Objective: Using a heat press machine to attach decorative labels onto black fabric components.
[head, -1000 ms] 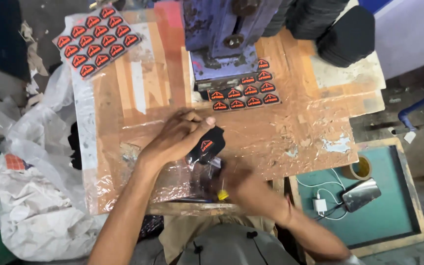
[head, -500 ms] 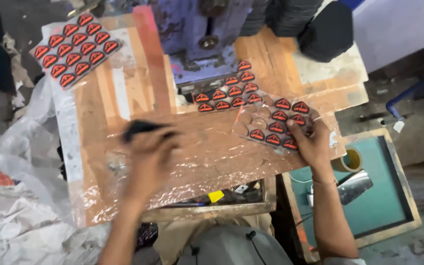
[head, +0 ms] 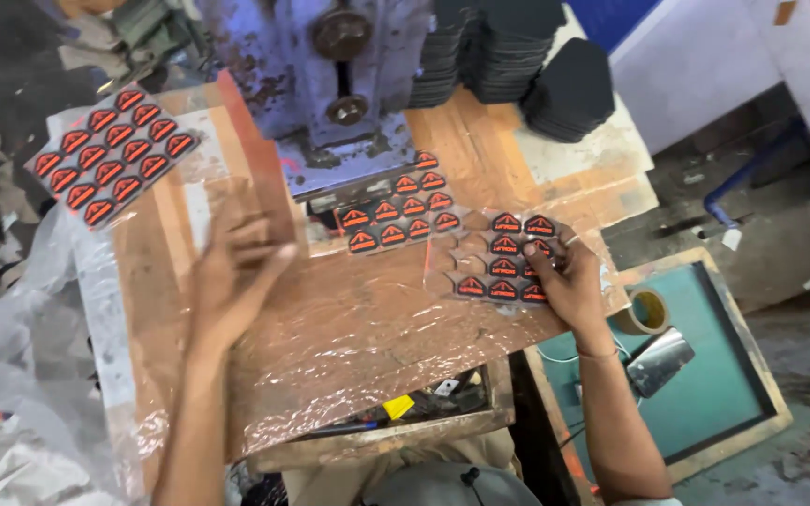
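My right hand [head: 566, 284] rests on a clear film sheet [head: 499, 258] carrying several black patches with red emblems, its fingers pinching at one patch on the sheet's right side. Several spots on that sheet's left are bare. My left hand [head: 234, 272] hovers flat over the plastic-covered wooden table [head: 358, 328], fingers spread, holding nothing. A second sheet of patches [head: 397, 215] lies under the blue press [head: 339, 84]. A third sheet of patches [head: 112, 155] lies at the table's far left corner.
Stacks of black pieces [head: 517, 66] stand at the back right. A teal framed tray [head: 724, 375] with a tape roll [head: 644, 309] and a metal tool [head: 658, 361] sits right of the table. Crumpled plastic bags [head: 11, 375] lie on the left. An open drawer [head: 396, 417] holds small items.
My left hand held a black patch, reached left with it, and now hovers bare. My right hand moved from near my body to the right sheet of patches.
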